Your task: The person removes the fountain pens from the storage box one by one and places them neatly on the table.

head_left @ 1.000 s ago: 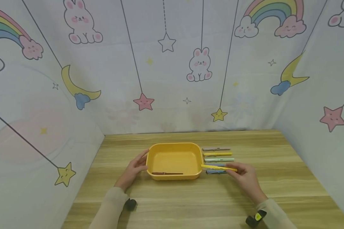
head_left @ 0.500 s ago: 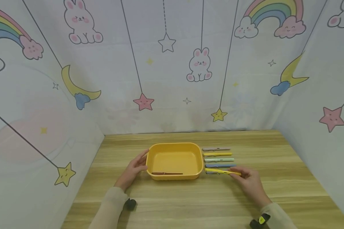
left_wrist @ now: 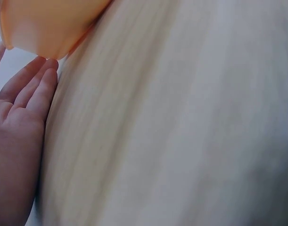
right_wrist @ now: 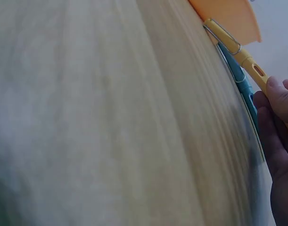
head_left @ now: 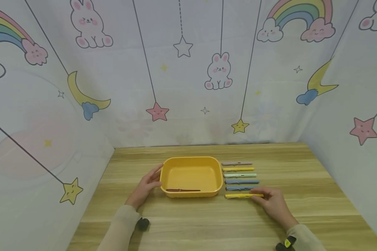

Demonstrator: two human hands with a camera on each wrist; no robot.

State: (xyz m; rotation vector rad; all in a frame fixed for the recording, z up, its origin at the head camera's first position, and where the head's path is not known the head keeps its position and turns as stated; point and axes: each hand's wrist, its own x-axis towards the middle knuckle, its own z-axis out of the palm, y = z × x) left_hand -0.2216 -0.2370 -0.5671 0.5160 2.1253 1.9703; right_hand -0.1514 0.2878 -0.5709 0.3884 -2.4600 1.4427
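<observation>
My right hand [head_left: 273,205] pinches the barrel end of a yellow capped pen [head_left: 238,196] with a wire clip. The pen lies level at the front of a row, its cap end toward the tray. Just behind it is a blue pen [head_left: 238,188], also visible as a teal-blue pen [right_wrist: 235,68] in the right wrist view. At the left end of the yellow tray [head_left: 193,194], my left hand [head_left: 146,186] rests its fingers and thumb against the outer wall. The left wrist view shows fairly straight fingers [left_wrist: 42,89] at the tray wall.
Inside the tray, a dark red pen [head_left: 183,190] lies along the front wall. Behind the two front pens are another blue pen [head_left: 242,182], a mint pen [head_left: 240,175], a yellow pen [head_left: 238,169] and a greyish-mauve pen [head_left: 237,163]. A printed curtain [head_left: 188,132] borders the wooden table [head_left: 207,223].
My right hand has brought the yellow pen from the tray's right edge, over the blue pens, toward the front of the row and straightened it. The left hand and tray have stayed put.
</observation>
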